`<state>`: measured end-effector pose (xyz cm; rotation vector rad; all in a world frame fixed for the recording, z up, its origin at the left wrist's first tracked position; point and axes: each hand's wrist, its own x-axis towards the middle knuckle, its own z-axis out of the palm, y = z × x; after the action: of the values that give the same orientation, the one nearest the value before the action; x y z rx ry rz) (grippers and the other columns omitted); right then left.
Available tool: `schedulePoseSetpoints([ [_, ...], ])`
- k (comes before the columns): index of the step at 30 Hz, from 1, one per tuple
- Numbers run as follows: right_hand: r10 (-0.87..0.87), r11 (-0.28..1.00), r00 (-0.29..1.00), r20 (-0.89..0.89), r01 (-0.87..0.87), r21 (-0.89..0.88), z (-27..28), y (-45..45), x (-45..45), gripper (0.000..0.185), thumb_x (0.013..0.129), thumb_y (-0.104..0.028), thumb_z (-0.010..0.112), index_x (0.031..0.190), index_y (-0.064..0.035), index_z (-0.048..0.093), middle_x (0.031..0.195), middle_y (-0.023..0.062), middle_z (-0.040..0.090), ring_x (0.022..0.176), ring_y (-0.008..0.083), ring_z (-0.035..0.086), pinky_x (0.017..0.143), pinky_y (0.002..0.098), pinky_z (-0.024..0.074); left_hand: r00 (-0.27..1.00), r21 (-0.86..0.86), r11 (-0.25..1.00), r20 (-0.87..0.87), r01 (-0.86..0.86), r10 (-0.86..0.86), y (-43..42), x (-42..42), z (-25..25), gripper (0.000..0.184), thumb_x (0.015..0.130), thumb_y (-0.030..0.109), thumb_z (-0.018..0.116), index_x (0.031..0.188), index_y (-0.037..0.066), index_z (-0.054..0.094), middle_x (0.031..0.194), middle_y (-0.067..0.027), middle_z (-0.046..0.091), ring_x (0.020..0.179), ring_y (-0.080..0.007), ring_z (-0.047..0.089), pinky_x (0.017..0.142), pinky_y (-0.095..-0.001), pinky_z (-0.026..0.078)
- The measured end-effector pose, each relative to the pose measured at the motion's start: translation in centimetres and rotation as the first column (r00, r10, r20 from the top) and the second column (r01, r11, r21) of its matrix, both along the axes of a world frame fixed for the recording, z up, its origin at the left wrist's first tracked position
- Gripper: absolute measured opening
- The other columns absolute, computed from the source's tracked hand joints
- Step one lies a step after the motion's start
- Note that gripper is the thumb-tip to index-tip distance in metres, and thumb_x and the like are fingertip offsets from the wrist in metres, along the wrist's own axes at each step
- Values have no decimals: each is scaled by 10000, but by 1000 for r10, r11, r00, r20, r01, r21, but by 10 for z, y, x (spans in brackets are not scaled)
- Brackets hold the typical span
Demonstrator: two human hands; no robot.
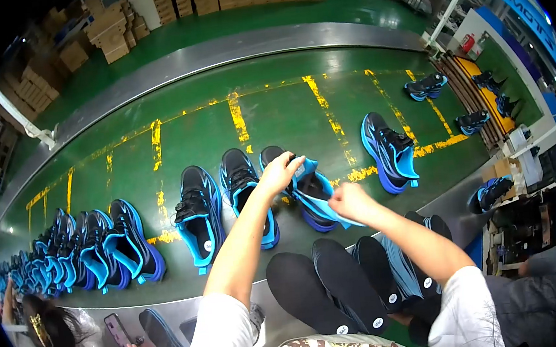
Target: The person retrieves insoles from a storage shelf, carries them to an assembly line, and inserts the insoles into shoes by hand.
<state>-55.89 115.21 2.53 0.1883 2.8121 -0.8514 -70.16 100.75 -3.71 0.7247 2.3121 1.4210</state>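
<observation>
Both my hands are on one black and blue shoe [314,197] on the green conveyor belt [200,131]. My left hand [281,173] is closed on the shoe's tongue and upper on its left side. My right hand [351,204] is closed at the blue heel collar, pinching its edge. The shoe's opening faces me, spread between the hands. Left of it stand two similar shoes [198,214] [246,186], and another shoe [390,153] is to the right. Black insoles [303,291] with round white labels lie near my body.
A long row of shoes [124,242] runs along the belt's left. Small shoes [427,86] sit near the rollers [465,98] at right. A co-worker [53,336] is at lower left, near a phone [117,331]. Cardboard boxes [107,36] are stacked beyond the metal rail [213,54].
</observation>
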Motion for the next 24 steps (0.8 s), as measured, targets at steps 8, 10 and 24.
schedulePoseSetpoints([
  [8, 251, 929, 909, -333, -129, 346, -51, -15, -1, 223, 759, -228, 573, 814, -12, 562, 999, 212, 485, 914, 352, 505, 771, 420, 442, 992, -135, 991, -122, -24, 8, -6, 15, 2, 496, 841, 409, 495, 1135, 9, 513, 974, -206, 564, 935, -288, 555, 821, -345, 418],
  [10, 224, 865, 952, -209, -95, 493, -21, -21, 9, 262, 753, -253, 576, 872, -20, 573, 997, 211, 496, 906, 350, 517, 766, 417, 449, 995, -124, 990, -83, -72, 62, -4, 18, -1, 531, 824, 428, 495, 1184, 38, 472, 1048, -225, 501, 944, -334, 538, 801, -359, 429],
  [24, 378, 826, 926, -5, -335, 454, -79, -10, -28, 141, 739, -79, 493, 794, 17, 579, 877, 164, 541, 822, 288, 569, 683, 376, 495, 937, 107, 955, 250, -277, 244, 5, 20, -16, 389, 793, 374, 606, 621, 46, 488, 521, 14, 433, 458, -52, 403, 394, -226, 301],
])
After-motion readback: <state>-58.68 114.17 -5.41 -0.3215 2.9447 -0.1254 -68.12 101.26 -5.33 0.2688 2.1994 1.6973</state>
